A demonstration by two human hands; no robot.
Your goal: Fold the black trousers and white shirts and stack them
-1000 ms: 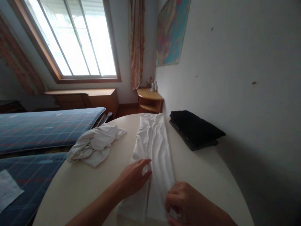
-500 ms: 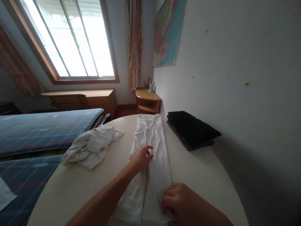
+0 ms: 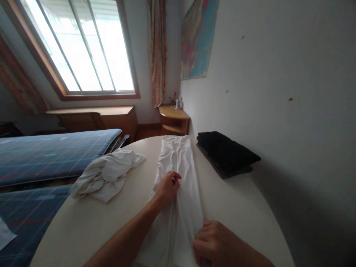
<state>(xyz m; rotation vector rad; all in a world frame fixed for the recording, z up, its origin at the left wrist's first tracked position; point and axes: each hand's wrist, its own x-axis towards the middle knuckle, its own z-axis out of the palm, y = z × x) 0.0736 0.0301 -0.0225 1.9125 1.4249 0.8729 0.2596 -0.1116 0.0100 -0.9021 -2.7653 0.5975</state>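
White trousers [image 3: 185, 185] lie lengthwise on the pale round table [image 3: 236, 207], waist at the far edge and legs toward me. My left hand [image 3: 168, 185] rests over the middle of them, its fingers loosely curled with a small gap showing and no cloth seen in them. Down at the near right edge of the trousers, my right hand [image 3: 210, 241] is closed on the fabric; its fingertips are mostly hidden. The near ends of the legs pass out of the picture.
A crumpled white garment [image 3: 108, 176] lies on the table's left side. Folded black clothes [image 3: 226, 152] are stacked at the right, close to the wall. Blue plaid mattresses [image 3: 55, 155] adjoin the table on the left, and a corner cabinet [image 3: 174, 113] stands beyond it.
The fingers of my left hand have curled in more. My right hand has shifted slightly down toward me, and the near part of the trousers looks straighter, with the gap between the legs narrower.
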